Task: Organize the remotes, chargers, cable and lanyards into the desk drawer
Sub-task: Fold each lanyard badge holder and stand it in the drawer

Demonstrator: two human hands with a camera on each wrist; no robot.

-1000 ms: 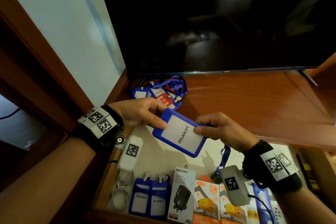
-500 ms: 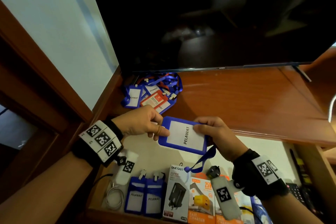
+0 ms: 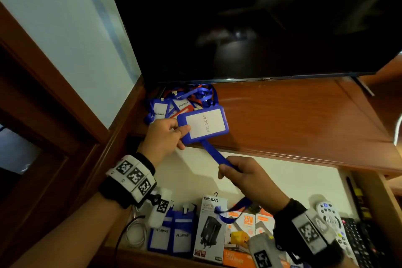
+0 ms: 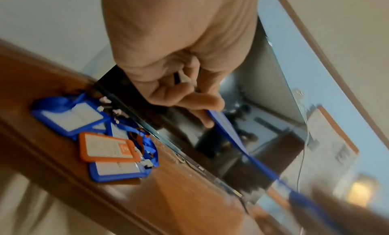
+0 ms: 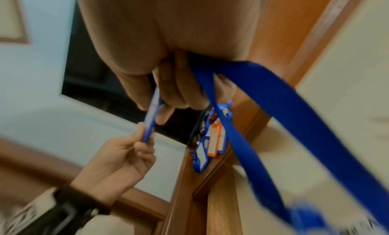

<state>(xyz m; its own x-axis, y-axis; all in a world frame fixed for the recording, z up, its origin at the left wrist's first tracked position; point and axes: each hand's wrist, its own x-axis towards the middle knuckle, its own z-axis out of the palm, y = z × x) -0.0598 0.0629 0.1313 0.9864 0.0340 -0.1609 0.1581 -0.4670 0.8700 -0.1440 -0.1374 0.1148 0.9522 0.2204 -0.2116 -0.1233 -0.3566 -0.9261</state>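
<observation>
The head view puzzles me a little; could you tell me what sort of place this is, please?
Probably a room in a home or hotel, at a TV desk: a flat television stands on a wooden desktop, with remotes and charger boxes in the open drawer below.

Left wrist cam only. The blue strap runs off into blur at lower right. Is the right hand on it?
Observer: Yes. The right hand grips the blue strap just below the badge holder, which the left hand pinches by its left edge.
Operator: Where does the slack go?
Observer: Past the right hand it hangs over the charger boxes in the open drawer.
Operator: Any lanyards in there already?
Observer: Two blue PELAWAT holders lie side by side at the front, beside a coiled white cable.
</observation>
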